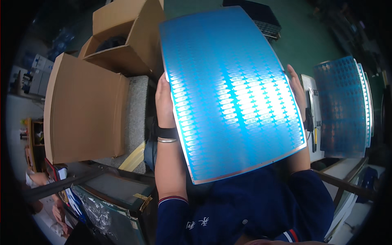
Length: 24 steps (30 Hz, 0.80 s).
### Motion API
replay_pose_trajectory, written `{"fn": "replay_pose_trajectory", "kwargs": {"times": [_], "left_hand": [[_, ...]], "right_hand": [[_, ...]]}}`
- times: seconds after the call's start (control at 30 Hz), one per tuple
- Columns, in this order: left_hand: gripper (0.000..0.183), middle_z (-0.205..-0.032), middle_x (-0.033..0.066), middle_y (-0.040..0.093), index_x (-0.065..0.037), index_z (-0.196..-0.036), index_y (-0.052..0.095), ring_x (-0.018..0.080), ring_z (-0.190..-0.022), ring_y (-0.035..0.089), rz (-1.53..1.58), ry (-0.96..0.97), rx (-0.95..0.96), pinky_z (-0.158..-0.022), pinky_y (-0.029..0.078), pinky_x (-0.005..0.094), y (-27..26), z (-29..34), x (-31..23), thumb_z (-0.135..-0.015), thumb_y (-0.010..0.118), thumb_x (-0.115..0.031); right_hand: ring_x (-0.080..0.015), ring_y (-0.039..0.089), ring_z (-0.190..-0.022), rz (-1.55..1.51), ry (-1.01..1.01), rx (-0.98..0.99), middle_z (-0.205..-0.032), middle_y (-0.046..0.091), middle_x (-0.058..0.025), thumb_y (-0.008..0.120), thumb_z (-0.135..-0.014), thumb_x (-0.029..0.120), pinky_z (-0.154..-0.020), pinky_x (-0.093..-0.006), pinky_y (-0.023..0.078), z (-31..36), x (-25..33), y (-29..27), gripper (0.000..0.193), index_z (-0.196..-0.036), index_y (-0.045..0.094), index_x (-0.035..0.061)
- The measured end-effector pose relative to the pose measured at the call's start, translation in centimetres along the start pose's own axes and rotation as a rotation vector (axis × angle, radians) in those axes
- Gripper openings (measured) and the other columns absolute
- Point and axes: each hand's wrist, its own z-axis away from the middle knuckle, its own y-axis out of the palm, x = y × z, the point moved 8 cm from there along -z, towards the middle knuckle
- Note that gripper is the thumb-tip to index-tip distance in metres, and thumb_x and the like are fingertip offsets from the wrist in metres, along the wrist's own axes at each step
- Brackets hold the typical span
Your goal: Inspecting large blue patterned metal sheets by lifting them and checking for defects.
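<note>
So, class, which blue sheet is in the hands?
The central sheet, its edges in the left hand and right hand; the other sheets, far right, are unheld.

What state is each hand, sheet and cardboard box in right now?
Blue patterned sheet: held up, face lit by glare.
Left hand: gripping the sheet's left edge.
Right hand: at its right edge, grip partly hidden.
Blue sheets at right: stacked.
Far cardboard box: open, something dark inside.
Near cardboard box: cannot tell whether closed.
</note>
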Motion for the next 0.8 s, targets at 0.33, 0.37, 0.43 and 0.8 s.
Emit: {"fn": "replay_pose_trajectory", "kwargs": {"times": [0.33,0.37,0.43,0.8], "left_hand": [[0.049,-0.124,0.0155,0.051,0.003,-0.135,0.033,0.0175,-0.103,0.057,-0.13,-0.028,0.013,-0.083,0.049,0.0285,-0.4,-0.7,0.8,-0.099,0.033,-0.03],[0.049,-0.125,0.0154,0.051,0.003,-0.135,0.032,0.0173,-0.103,0.057,-0.131,-0.03,0.009,-0.082,0.049,0.0283,-0.2,-0.7,0.7,-0.099,0.034,-0.03],[0.049,-0.125,0.0152,0.05,0.002,-0.136,0.032,0.0173,-0.103,0.057,-0.094,-0.054,0.033,-0.082,0.049,0.0282,-0.4,-0.8,1.1,-0.099,0.034,-0.03],[0.043,-0.122,0.0109,0.053,0.002,-0.132,0.038,0.0154,-0.106,0.054,-0.075,-0.006,-0.04,-0.089,0.044,0.0265,-1.3,0.0,0.2,-0.098,0.038,-0.025]], "right_hand": [[-0.0104,0.06,-0.09,-0.02,-0.009,-0.018,-0.107,0.061,-0.0127,0.039,-0.097,0.019,-0.076,-0.0212,0.05,-1.7,-0.4,-1.8,0.039,-0.131,0.038,-0.0005],[-0.0104,0.06,-0.09,-0.02,-0.014,-0.033,-0.107,0.061,-0.0127,0.039,-0.097,0.019,-0.076,-0.0212,0.05,-1.7,-0.3,-2.0,0.039,-0.131,0.038,-0.0005],[-0.0093,0.06,-0.088,0.007,-0.006,-0.013,-0.105,0.062,-0.0115,0.039,-0.097,0.018,-0.075,-0.0206,0.05,-1.7,-0.1,-1.6,0.038,-0.13,0.04,-0.0002],[-0.0204,0.056,-0.107,0.087,-0.012,0.078,-0.122,0.053,-0.0198,0.049,-0.089,0.002,-0.091,-0.0304,0.046,-0.4,1.1,-1.4,0.044,-0.131,0.036,-0.002]]}}
